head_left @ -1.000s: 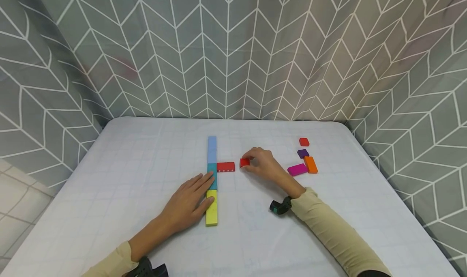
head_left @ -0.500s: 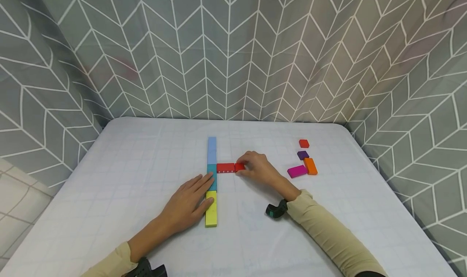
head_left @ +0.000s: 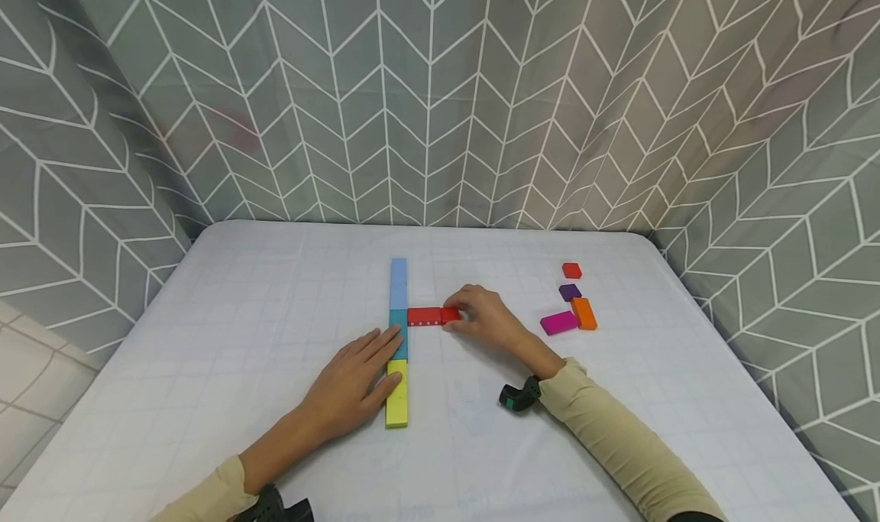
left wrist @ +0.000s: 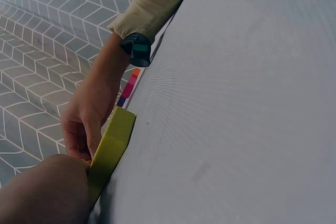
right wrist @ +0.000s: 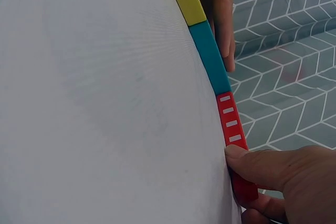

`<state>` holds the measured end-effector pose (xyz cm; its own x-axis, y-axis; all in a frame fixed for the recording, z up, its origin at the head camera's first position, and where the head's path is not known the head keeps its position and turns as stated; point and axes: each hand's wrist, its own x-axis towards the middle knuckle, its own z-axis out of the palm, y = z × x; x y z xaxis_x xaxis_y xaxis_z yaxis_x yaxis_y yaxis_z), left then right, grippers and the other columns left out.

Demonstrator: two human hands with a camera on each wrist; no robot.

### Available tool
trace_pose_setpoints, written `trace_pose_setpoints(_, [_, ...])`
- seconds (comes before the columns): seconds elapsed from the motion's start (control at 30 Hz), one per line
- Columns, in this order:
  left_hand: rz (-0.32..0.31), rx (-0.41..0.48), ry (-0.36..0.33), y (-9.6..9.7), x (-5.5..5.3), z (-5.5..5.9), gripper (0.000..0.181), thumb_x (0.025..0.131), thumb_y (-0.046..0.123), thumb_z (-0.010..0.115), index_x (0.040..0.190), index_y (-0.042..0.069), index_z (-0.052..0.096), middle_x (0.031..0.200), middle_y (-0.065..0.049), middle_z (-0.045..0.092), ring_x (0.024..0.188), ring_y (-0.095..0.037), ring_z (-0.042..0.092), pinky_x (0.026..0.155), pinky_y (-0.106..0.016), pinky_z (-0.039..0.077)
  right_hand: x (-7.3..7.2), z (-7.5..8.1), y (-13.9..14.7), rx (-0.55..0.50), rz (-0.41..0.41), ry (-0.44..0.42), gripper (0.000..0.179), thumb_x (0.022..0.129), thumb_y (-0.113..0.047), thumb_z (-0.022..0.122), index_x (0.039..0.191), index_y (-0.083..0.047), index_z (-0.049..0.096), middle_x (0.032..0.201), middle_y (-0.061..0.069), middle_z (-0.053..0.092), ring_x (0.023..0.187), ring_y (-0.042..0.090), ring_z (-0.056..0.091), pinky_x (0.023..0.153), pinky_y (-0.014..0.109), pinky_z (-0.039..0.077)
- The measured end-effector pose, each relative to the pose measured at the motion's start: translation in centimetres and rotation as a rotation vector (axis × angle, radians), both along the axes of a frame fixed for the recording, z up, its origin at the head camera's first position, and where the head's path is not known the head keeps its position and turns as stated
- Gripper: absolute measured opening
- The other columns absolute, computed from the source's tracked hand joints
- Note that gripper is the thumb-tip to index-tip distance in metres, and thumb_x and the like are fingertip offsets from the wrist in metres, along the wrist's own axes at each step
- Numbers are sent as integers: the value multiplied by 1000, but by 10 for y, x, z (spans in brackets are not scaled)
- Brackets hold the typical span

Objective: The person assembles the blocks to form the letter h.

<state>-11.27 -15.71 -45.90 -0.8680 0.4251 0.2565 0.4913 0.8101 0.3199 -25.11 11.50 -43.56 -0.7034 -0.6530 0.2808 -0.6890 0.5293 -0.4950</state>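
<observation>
A light blue block (head_left: 399, 283), a teal block (head_left: 395, 345) and a yellow block (head_left: 396, 407) lie end to end in a straight column on the table. From the teal block's right side a longer red block (head_left: 424, 316) juts out, white marks along its near face. My right hand (head_left: 490, 317) pinches a small red block (head_left: 450, 315) between thumb and fingers, its end against the longer red one. Straight-fingered, my left hand (head_left: 357, 380) rests on the column, fingertips on the teal block and thumb on the yellow block (left wrist: 113, 142).
To the right lie a red block (head_left: 572, 270), a purple block (head_left: 570, 292), an orange block (head_left: 584, 313) and a magenta block (head_left: 559, 323). A patterned grey curtain (head_left: 426, 109) hangs behind the white table (head_left: 275, 277). Each wrist wears a black camera.
My right hand has moved left and slightly nearer with the small red block, closing the gap to the longer red block. My left hand has stayed on the column.
</observation>
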Motion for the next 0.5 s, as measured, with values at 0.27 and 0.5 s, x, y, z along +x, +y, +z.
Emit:
trace_pose_setpoints(0.27, [-3,7,11,0,0,-1,64,106,42,58,159,10,44,166,-3,35,149,-34,36,117,-54,34,0,-2,-1,-8,-12,-21,32,86,-14,88,114,-4,76,103,4,68,93,20,60,84,35,54])
trace_pose_setpoints(0.5, [-4,14,-10,0,0,-1,63,107,43,56,160,11,42,167,0,33,150,-32,34,119,-53,32,1,3,3,47,-43,-59,43,86,-18,88,124,-4,72,113,5,67,103,21,63,92,38,55])
